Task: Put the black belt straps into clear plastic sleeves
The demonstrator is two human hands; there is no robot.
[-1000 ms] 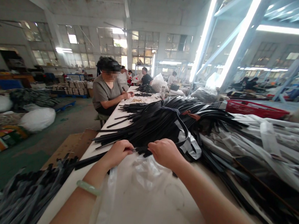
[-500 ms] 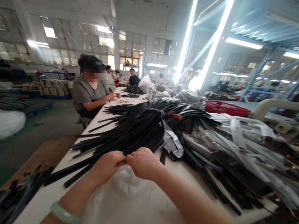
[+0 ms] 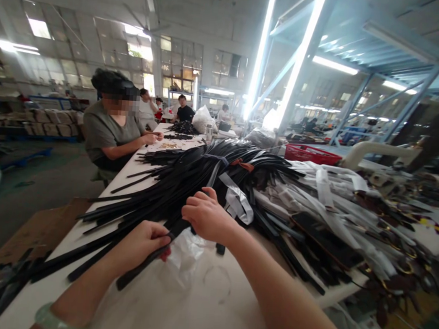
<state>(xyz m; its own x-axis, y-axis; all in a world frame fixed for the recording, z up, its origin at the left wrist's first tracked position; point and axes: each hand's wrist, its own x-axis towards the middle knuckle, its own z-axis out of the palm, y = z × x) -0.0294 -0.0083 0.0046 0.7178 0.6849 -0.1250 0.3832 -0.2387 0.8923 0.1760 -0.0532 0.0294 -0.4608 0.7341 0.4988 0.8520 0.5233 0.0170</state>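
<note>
Head view: plain black strip (image 3: 178,228) in left fingers (image 3: 159,241)

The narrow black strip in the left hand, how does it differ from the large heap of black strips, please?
The narrow black strip is pinched in the left hand, while the large heap of black strips rests on the white table. The strip is slim; the heap spreads wide. A greyish cord crosses the heap; none shows on the strip. Both are black.

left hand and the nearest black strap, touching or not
Touching: the head view shows the left hand pinching the black strap under its thumb, one end sticking out below.
</note>
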